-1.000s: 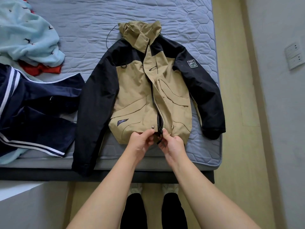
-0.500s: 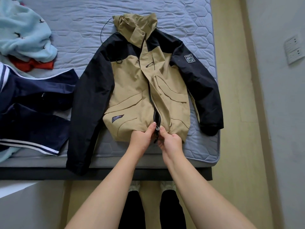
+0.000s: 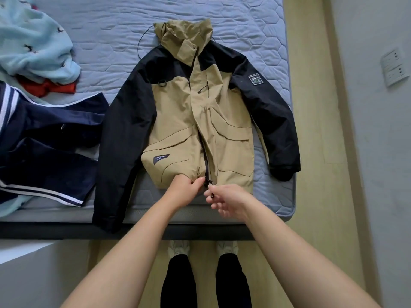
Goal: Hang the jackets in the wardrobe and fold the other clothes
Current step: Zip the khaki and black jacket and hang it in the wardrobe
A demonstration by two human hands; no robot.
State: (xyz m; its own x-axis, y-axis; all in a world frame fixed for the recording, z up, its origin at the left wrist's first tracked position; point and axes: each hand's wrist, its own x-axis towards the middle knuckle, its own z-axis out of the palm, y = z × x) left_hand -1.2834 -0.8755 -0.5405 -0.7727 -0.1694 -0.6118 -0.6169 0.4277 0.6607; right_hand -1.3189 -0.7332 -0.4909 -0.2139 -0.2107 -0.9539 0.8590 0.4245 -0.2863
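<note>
Three loose garments wait at the left of the frame: a light blue fleece (image 3: 33, 45) in the upper left, a red piece (image 3: 53, 88) poking out under it, and a navy garment (image 3: 49, 147) with white stripes below them, all unfolded on the grey mattress (image 3: 244, 30). Toward the centre, the tan and black jacket (image 3: 178, 121) lies flat and face up on the mattress. Its hood points to the top of the frame, its hem is at the near edge, and one black sleeve hangs over that edge. Your left hand (image 3: 183, 193) grips the hem just left of the zip (image 3: 207, 161), fingers curled into the fabric. A moment ago both your hands were pressed together at the foot of the zip. Now your right hand (image 3: 229, 202) has come off the hem and sits just below and right of it, thumb and forefinger pinching a small dark pull (image 3: 212, 196), the other fingers loosely curled. I cannot tell whether that pull is tied to the slider, and the front flap hides how far the zip is closed. My reading is that you have the bottom of the zip seated and are set to draw it up while the left hand anchors the hem. At the far right, wall sockets (image 3: 393, 67) sit on the wall. No wardrobe or hanger shows, so hanging is not yet done.
</note>
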